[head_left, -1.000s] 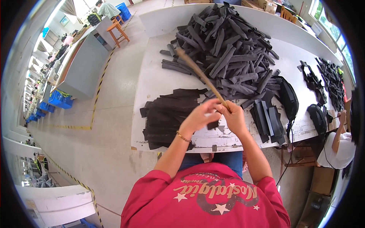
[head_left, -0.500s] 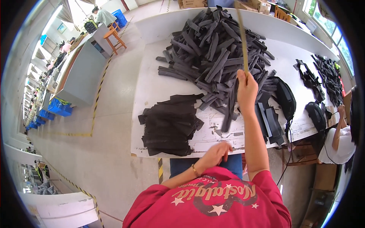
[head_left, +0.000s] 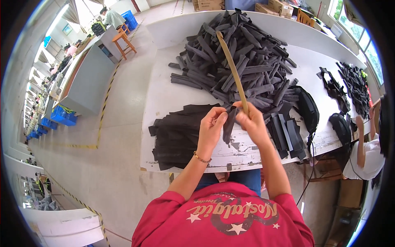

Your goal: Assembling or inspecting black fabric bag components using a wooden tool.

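Observation:
My right hand (head_left: 252, 122) is closed around a thin tan stick (head_left: 231, 61), which slants up and to the left across the big heap of dark grey fabric tubes (head_left: 247, 70). Pinched in my left hand (head_left: 212, 128) is the upper end of one dark fabric tube (head_left: 228, 129) hanging over the table. The two hands are close together, with the right fingers by the top of that tube; whether the stick's lower end is inside it is hidden. Beside my left wrist lies a layered stack of flat black fabric pieces (head_left: 177, 138).
The white table (head_left: 154, 88) has a raised back panel (head_left: 168, 26). Several flat dark strips (head_left: 288, 133) and a black bag-like item (head_left: 307, 108) lie to the right. A co-worker in white (head_left: 366, 154) sits at the far right beside another fabric pile (head_left: 354, 86).
My right hand has come down toward me, with the stick now tilting left. My left hand has risen from the table's front edge and now pinches a fabric tube.

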The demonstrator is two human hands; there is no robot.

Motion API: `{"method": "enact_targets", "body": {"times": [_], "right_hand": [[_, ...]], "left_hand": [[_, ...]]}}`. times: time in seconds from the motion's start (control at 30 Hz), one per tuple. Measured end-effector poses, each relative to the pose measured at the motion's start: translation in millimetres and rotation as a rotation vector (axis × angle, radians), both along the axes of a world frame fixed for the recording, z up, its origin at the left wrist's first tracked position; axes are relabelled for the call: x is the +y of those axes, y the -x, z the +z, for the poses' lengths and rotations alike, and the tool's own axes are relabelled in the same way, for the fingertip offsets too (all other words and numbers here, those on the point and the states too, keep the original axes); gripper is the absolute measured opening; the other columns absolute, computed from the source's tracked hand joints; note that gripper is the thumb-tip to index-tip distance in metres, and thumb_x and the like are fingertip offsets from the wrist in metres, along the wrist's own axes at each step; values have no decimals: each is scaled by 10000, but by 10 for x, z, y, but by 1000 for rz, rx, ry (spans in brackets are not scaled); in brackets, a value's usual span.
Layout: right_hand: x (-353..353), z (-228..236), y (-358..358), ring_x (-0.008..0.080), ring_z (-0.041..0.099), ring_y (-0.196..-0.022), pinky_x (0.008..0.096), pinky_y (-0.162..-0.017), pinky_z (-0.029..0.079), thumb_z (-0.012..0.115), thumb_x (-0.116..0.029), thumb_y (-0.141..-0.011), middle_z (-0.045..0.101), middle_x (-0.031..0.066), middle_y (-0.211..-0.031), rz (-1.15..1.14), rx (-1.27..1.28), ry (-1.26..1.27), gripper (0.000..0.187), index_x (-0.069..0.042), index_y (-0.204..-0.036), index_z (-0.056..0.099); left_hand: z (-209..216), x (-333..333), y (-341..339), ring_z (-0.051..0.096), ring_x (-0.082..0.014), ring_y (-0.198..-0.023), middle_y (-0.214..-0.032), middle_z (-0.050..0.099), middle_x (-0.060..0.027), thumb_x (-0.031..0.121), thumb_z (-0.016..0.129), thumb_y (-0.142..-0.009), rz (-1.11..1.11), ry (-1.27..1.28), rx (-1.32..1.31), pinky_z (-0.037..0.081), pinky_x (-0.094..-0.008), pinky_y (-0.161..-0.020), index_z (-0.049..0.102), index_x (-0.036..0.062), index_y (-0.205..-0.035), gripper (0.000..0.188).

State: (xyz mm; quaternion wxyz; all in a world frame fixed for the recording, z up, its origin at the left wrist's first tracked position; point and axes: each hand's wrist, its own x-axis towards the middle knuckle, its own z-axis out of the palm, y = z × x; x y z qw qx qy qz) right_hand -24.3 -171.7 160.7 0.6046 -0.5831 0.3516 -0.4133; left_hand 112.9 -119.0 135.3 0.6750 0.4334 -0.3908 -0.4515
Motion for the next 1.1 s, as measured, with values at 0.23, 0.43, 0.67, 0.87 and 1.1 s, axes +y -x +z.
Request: {"method": "enact_targets", "body": {"times": [0.23, 0.43, 0.67, 0.87, 1.1], "right_hand": [[102, -416, -88, 5, 362, -539, 196, -464, 263, 662, -179, -867, 433, -82, -622, 27, -38, -156, 160, -30, -867, 605], [-531, -220, 50, 31, 402, -584, 209, -502, 322, 636, -230, -885, 478, -60, -648, -234, 120, 185, 220, -13, -854, 642], [-1336, -135, 346, 97, 420, -620, 252, -570, 372, 528, -275, -949, 488, 26, -691, -589, 340, 412, 345, -25, -1186, 506], [-577, -548, 528, 69, 362, -594, 239, -514, 317, 502, -185, -962, 448, 4, -643, -403, 453, 314, 221, -12, -1097, 529], [-274, -788, 637, 24, 343, -636, 204, -545, 288, 569, -158, -921, 424, -66, -668, -159, 413, 49, 155, -7, -919, 604]], "left_hand": [[-207, -102, 71, 508, -55, -661, -726, 560, 5, 209, 462, -959, 162, -84, 529, 403, -206, -607, 548, 42, -772, 265], [-125, -216, -505, 530, -106, -559, -681, 576, -27, 281, 516, -939, 199, -196, -66, 405, -221, -510, 567, 40, -732, 322], [-616, -1029, -1131, 610, -281, -804, -802, 637, -86, 196, 724, -693, -275, -112, -1364, 487, -370, -733, 628, 62, -847, 226], [-1015, -1326, -999, 545, -314, -980, -922, 571, -90, 168, 713, -666, -194, -18, -1522, 449, -402, -843, 620, 81, -835, 212], [-801, -1288, -1048, 539, -289, -914, -853, 546, -78, 83, 691, -679, -144, 113, -1494, 456, -386, -805, 609, 76, -749, 108]]}}
